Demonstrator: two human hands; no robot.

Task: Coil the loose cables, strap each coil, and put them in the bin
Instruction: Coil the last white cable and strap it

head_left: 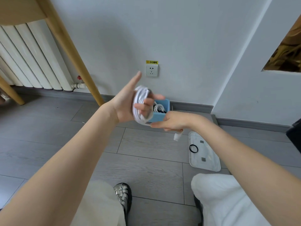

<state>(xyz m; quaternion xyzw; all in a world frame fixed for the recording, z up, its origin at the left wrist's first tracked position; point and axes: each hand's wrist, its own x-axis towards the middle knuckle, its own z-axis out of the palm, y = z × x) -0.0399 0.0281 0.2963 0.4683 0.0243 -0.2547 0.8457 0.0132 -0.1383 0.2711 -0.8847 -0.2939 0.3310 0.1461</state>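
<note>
A white cable coil (138, 105) is wound around the fingers of my left hand (128, 105), held up in front of the wall with the thumb pointing up. My right hand (171, 122) grips the white plug end of the cable (176, 136) just below the coil, fingers curled round it. Behind both hands a blue bin (160, 119) stands on the floor by the wall, with coiled white cables inside. A black elastic band (193, 148) lies on a white tray (210, 165) to the right.
A wall socket (151, 70) sits above the bin. Wooden table legs (78, 62) and a white radiator (29, 59) stand at the left. My knees and a silver sandal (122, 196) fill the bottom edge. A dark object (295, 136) sits at the right edge.
</note>
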